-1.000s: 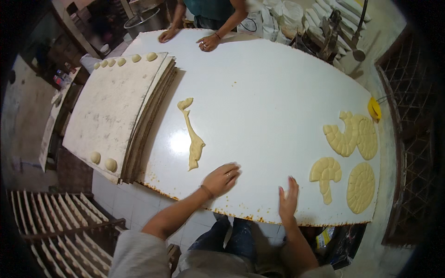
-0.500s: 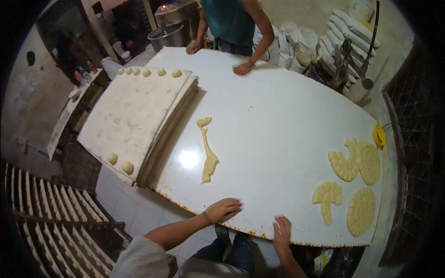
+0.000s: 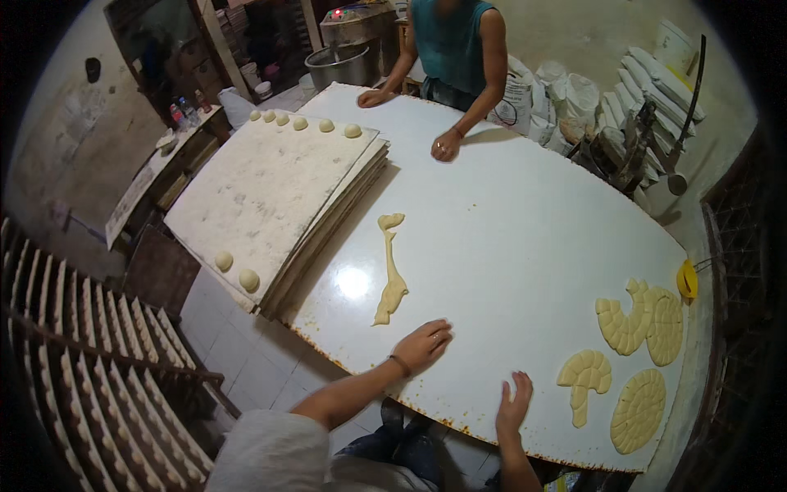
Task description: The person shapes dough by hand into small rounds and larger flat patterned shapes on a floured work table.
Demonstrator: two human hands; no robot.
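The left hand (image 3: 423,346) lies flat on the white counter (image 3: 508,246), fingers spread and gripping nothing, just beside the lower end of a long, uneven dough strip (image 3: 391,271). The right hand (image 3: 513,403) rests open at the counter's near edge. A stack of boards (image 3: 270,193) left of the strip carries small dough balls (image 3: 236,271). Scored dough pieces (image 3: 631,353) lie to the strip's right.
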